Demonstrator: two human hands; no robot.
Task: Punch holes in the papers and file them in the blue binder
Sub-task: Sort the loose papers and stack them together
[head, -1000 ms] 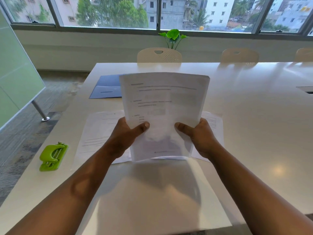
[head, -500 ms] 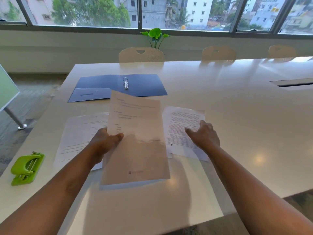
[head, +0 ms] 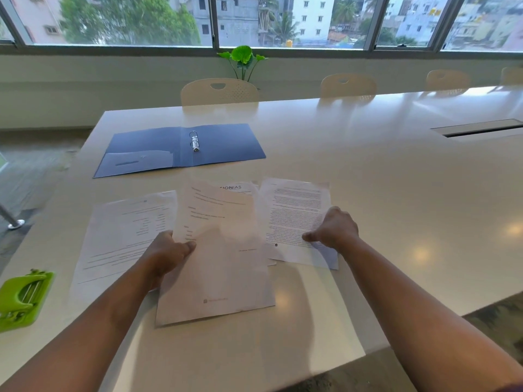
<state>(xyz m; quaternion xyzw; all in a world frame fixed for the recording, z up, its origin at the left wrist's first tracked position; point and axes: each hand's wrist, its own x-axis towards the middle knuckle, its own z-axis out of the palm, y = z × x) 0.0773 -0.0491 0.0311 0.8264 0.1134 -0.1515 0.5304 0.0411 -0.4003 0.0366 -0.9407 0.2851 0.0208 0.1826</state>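
Observation:
My left hand grips the left edge of a thin stack of papers lying low over the white table. My right hand rests on a printed sheet at the right, its fingers curled and pinching the sheet's lower part. Another sheet lies flat to the left, and a further one peeks out behind the stack. The blue binder lies open farther back, with its metal rings in the middle. A green hole punch sits at the table's left edge.
Beige chairs line the table's far side, with a green plant behind them under the windows. A cable slot is set in the table at the right. The near table edge runs just below my forearms.
The stack came down from upright in both hands to nearly flat on the table. My right hand let go of it and moved right onto the printed sheet.

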